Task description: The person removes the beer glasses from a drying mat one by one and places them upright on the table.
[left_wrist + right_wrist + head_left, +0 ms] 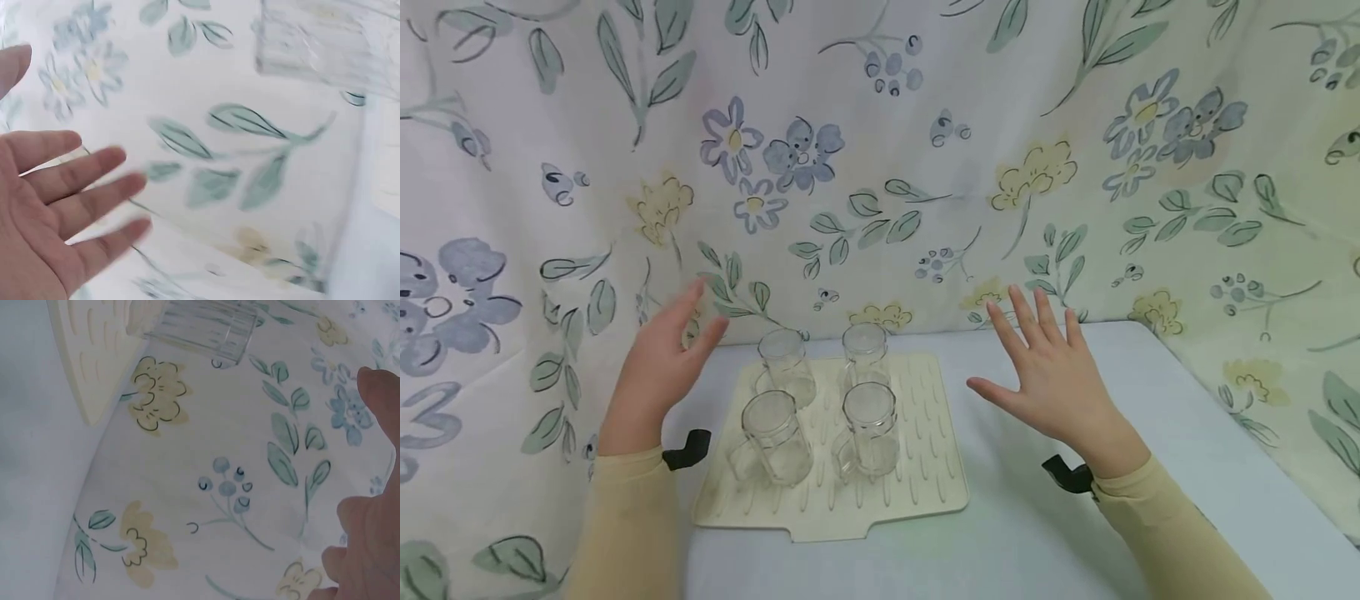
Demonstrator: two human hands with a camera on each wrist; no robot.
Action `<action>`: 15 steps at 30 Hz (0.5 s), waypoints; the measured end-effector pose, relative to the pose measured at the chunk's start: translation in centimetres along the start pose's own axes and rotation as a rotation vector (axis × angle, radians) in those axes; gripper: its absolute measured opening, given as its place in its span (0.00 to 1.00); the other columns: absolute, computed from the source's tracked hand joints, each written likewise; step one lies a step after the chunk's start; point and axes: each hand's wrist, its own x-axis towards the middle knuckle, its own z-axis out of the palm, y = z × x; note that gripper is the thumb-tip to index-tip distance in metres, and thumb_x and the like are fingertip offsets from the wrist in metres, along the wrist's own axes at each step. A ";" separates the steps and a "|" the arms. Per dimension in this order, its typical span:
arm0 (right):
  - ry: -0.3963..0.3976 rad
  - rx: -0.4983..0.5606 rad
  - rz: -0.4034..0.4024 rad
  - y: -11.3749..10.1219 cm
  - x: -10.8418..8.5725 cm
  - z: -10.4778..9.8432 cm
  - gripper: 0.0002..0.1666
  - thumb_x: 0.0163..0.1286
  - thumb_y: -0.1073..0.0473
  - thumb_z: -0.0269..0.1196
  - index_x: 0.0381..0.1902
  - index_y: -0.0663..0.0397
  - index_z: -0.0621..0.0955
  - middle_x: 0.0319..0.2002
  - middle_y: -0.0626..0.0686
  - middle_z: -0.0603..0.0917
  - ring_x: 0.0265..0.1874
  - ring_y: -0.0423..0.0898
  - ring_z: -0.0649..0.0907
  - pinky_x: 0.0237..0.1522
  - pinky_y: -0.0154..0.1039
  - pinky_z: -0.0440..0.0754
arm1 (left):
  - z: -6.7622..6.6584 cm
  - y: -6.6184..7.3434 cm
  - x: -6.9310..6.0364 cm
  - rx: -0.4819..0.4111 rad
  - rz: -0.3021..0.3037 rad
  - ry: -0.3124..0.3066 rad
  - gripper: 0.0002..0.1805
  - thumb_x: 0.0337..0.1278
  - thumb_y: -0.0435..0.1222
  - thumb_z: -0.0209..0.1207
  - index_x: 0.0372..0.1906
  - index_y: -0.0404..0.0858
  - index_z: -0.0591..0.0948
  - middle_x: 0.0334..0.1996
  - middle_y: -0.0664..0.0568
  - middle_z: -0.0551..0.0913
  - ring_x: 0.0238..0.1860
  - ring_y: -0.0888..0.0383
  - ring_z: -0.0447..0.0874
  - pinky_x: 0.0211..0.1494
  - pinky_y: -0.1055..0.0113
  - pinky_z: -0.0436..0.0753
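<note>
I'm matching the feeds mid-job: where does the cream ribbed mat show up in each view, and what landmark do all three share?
Head: the cream ribbed mat lies in the lower half, just left of centre, under four glass mugs.
Left wrist: only a blurred sliver of the cream ribbed mat, at the right edge.
Right wrist: part of the cream ribbed mat, upper left, cut off by the top edge.
Shared landmark: the floral cloth.

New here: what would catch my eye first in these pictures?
Probably the four clear mugs, standing in two rows on a cream mat on the white table. A left hand is raised to their left, a right hand to their right, both empty. Behind hangs a flower-patterned cloth.
</note>
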 end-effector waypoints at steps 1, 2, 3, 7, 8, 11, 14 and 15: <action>-0.002 -0.002 0.001 0.0 0.0 0.0 0.66 0.74 0.13 0.53 0.94 0.35 0.42 0.94 0.53 0.36 0.92 0.66 0.41 0.85 0.79 0.47 | 0.1 -1.1 0.1 -0.047 -0.038 0.020 0.43 0.85 0.64 0.51 0.92 0.52 0.57 0.85 0.41 0.70 0.84 0.36 0.69 0.80 0.33 0.72; -0.005 -0.002 0.002 0.0 0.0 0.0 0.66 0.74 0.13 0.53 0.94 0.35 0.42 0.94 0.53 0.36 0.92 0.66 0.42 0.85 0.79 0.47 | 0.3 -2.1 0.1 -0.091 -0.076 0.039 0.41 0.85 0.64 0.52 0.91 0.54 0.62 0.81 0.42 0.76 0.78 0.41 0.77 0.76 0.42 0.79; -0.004 -0.008 0.003 0.1 0.0 0.0 0.66 0.74 0.13 0.53 0.94 0.35 0.42 0.94 0.53 0.36 0.92 0.66 0.42 0.85 0.79 0.47 | 0.5 -3.3 0.2 -0.141 -0.110 0.056 0.38 0.85 0.63 0.53 0.89 0.53 0.67 0.76 0.44 0.82 0.72 0.49 0.83 0.71 0.53 0.83; -0.009 -0.009 0.008 0.2 0.0 -0.1 0.66 0.74 0.13 0.53 0.94 0.35 0.43 0.94 0.54 0.38 0.92 0.65 0.40 0.85 0.79 0.47 | 2.5 -7.5 0.8 -0.380 -0.162 0.072 0.30 0.87 0.54 0.57 0.78 0.40 0.80 0.57 0.55 0.91 0.51 0.70 0.88 0.54 0.79 0.84; -0.010 -0.009 0.009 0.2 0.0 -0.1 0.66 0.74 0.13 0.53 0.94 0.36 0.43 0.94 0.54 0.38 0.92 0.64 0.39 0.85 0.79 0.47 | 3.1 -8.4 0.9 -0.432 -0.171 0.060 0.28 0.87 0.52 0.57 0.75 0.38 0.82 0.53 0.59 0.91 0.48 0.72 0.88 0.52 0.80 0.85; -0.016 -0.004 0.013 0.2 0.0 -0.3 0.66 0.75 0.13 0.52 0.94 0.36 0.42 0.94 0.54 0.36 0.92 0.62 0.36 0.85 0.79 0.46 | 5.1 -10.7 1.1 -0.543 -0.217 0.013 0.23 0.87 0.49 0.58 0.66 0.35 0.84 0.46 0.67 0.90 0.45 0.69 0.90 0.50 0.76 0.88; -0.012 -0.003 0.012 0.2 0.0 -0.4 0.66 0.76 0.14 0.52 0.94 0.37 0.41 0.93 0.53 0.36 0.92 0.63 0.38 0.86 0.78 0.46 | 7.0 -12.5 0.7 -0.559 -0.281 -0.049 0.23 0.85 0.50 0.61 0.63 0.35 0.84 0.43 0.66 0.89 0.44 0.68 0.88 0.50 0.74 0.89; -0.011 -0.002 0.012 0.1 0.0 -0.5 0.66 0.76 0.14 0.52 0.94 0.37 0.41 0.93 0.53 0.35 0.92 0.63 0.38 0.86 0.78 0.46 | 7.6 -13.0 0.5 -0.568 -0.296 -0.073 0.24 0.85 0.50 0.62 0.63 0.33 0.83 0.44 0.65 0.88 0.45 0.67 0.88 0.50 0.73 0.89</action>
